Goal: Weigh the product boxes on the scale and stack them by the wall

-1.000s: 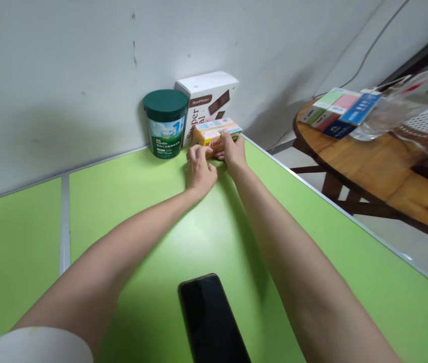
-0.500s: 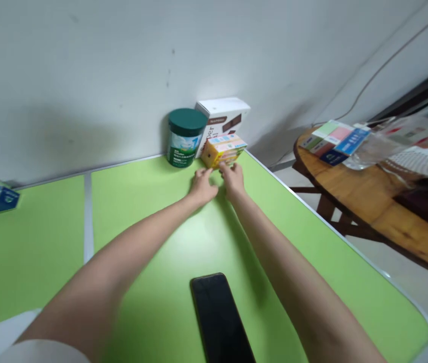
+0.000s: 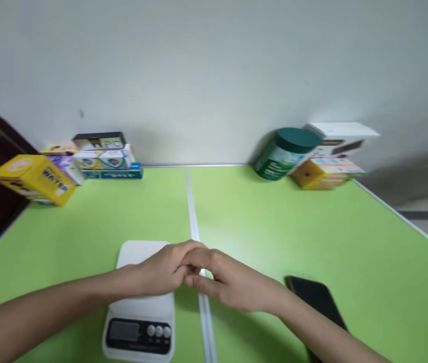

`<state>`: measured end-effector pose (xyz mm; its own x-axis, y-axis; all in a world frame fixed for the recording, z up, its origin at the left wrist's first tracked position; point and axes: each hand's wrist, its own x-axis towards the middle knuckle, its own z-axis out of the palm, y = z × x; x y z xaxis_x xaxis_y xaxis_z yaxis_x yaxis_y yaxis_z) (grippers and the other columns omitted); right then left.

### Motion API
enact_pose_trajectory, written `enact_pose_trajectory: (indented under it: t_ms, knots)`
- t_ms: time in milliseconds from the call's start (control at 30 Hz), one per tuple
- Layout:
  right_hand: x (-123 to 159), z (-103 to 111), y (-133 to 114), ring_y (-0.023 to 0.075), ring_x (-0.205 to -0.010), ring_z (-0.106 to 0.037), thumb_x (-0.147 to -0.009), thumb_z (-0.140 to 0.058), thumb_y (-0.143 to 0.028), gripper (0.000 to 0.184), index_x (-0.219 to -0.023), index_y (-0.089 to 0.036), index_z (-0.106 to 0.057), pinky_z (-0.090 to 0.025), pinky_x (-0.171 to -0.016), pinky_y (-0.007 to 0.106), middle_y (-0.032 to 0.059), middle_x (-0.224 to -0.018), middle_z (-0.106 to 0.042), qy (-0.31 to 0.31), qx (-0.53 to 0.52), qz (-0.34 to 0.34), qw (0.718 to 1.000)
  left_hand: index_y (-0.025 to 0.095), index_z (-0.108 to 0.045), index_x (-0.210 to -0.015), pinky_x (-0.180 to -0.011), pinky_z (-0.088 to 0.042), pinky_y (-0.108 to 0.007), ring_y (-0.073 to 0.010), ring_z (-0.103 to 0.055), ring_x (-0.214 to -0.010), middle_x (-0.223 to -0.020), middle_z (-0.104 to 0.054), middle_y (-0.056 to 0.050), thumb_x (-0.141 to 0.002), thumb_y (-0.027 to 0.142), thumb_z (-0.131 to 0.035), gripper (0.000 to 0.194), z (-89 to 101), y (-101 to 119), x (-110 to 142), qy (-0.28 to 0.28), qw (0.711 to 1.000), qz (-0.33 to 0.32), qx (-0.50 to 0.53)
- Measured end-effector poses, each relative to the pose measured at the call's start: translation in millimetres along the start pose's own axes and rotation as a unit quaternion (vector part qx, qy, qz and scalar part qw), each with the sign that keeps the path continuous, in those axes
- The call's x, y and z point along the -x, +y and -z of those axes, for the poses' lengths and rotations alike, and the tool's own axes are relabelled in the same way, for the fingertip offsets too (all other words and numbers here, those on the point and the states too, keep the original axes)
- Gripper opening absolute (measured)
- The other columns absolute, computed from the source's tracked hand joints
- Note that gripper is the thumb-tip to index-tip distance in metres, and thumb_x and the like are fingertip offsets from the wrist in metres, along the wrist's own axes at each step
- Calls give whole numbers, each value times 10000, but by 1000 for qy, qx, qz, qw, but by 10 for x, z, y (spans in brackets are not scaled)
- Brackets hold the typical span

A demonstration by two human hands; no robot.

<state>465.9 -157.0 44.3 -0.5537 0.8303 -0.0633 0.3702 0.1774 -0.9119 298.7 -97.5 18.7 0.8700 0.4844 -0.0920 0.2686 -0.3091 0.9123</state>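
My left hand (image 3: 163, 268) and my right hand (image 3: 232, 282) meet above the middle of the green table (image 3: 153, 212). Their fingers are curled and overlap, touching one another, with no object seen in either hand. Some fingertips are hidden where the hands cross. Under my left hand and wrist lies a white kitchen scale (image 3: 141, 307) with a dark display panel and several round buttons. To the right, a black phone (image 3: 317, 300) lies flat, partly covered by my right forearm.
By the wall at the right stand a dark green tub (image 3: 287, 154), a white box (image 3: 344, 131) and a yellow-orange box (image 3: 323, 174). At the far left are a yellow box (image 3: 40, 179) and several stacked small boxes (image 3: 104, 159). A pale strip (image 3: 193, 212) divides the table.
Both hands have left the yellow-orange box beside the tub and come together nearer me. The view has turned left, bringing the scale and the left-hand boxes into sight.
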Motion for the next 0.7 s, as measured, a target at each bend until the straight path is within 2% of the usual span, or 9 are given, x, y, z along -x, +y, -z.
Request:
enact_pose_trajectory:
  t_ms: [167, 233, 300, 367, 433, 500, 567, 633, 700]
  knots:
    - [-941, -367, -236, 190, -880, -624, -835, -510, -122, 221, -998, -143, -657, -505, -782, 325, 87, -989, -673, -94, 28, 21, 995, 187, -564, -1133, -979, -442, -349, -197, -584, -1094, -1029, -678, -49, -695, 18, -432, 488, 474, -393, 710, 101, 990, 63, 76]
    - [-1347, -507, -220, 217, -972, -617, -818, -524, -115, 285, -1074, -159, -641, -491, -864, 380, 97, -1067, -668, -91, 31, 27, 995, 178, -524, -1178, -1004, -431, -353, -194, -561, -1149, -1181, -626, -83, -659, -7, -423, 560, 680, -650, 843, 201, 970, 79, 112]
    - [-1766, -645, -158, 240, -1078, -589, -811, -540, -133, 361, -1167, -160, -598, -457, -948, 432, 120, -1176, -635, -73, 9, 11, 997, 198, -421, -1282, -1038, -404, -357, -188, -475, -1264, -1353, -498, -104, -658, -12, -414, 659, 934, -913, 938, 372, 917, 94, 113]
    - [-2191, -775, -88, 239, -1121, -577, -813, -539, -151, 438, -1251, -139, -532, -446, -981, 446, 152, -1259, -589, -46, -53, -30, 997, 207, -255, -1389, -1076, -363, -357, -181, -337, -1371, -1480, -323, -124, -678, -3, -418, 759, 1253, -1151, 1040, 549, 824, 111, 86]
    - [-2610, -896, -54, 218, -1095, -598, -806, -536, -142, 509, -1311, -134, -470, -454, -984, 428, 166, -1291, -564, -9, -135, -72, 988, 162, -111, -1439, -1122, -295, -357, -185, -212, -1428, -1541, -159, -161, -676, -2, -440, 847, 1620, -1355, 1170, 658, 737, 137, 63]
    - [-3011, -1015, -76, 197, -1061, -616, -773, -554, -112, 594, -1352, -146, -425, -455, -988, 406, 167, -1305, -551, 31, -198, -97, 975, 113, -37, -1451, -1172, -174, -365, -195, -71, -1458, -1565, -34, -179, -657, -9, -466, 912, 1993, -1534, 1315, 706, 687, 163, 56]
    - [-3382, -1135, -137, 199, -1041, -621, -729, -587, -97, 684, -1382, -146, -389, -462, -973, 393, 182, -1333, -519, 65, -234, -114, 963, 100, -25, -1458, -1189, -69, -363, -195, 9, -1462, -1576, 4, -163, -628, -29, -470, 950, 2318, -1693, 1439, 721, 668, 175, 65]
    - [-3706, -1260, -198, 220, -1036, -616, -681, -617, -92, 754, -1392, -143, -371, -477, -936, 395, 198, -1349, -494, 98, -259, -120, 953, 111, -68, -1461, -1188, -109, -355, -200, -109, -1454, -1568, -124, -147, -600, -50, -452, 957, 2551, -1827, 1515, 718, 670, 170, 87]
    - [-3956, -1379, -233, 236, -1034, -609, -640, -621, -82, 778, -1376, -159, -384, -480, -912, 401, 179, -1319, -521, 123, -276, -113, 947, 148, -169, -1448, -1164, -222, -342, -204, -300, -1394, -1502, -322, -116, -576, -61, -441, 937, 2667, -1915, 1544, 715, 674, 153, 108]
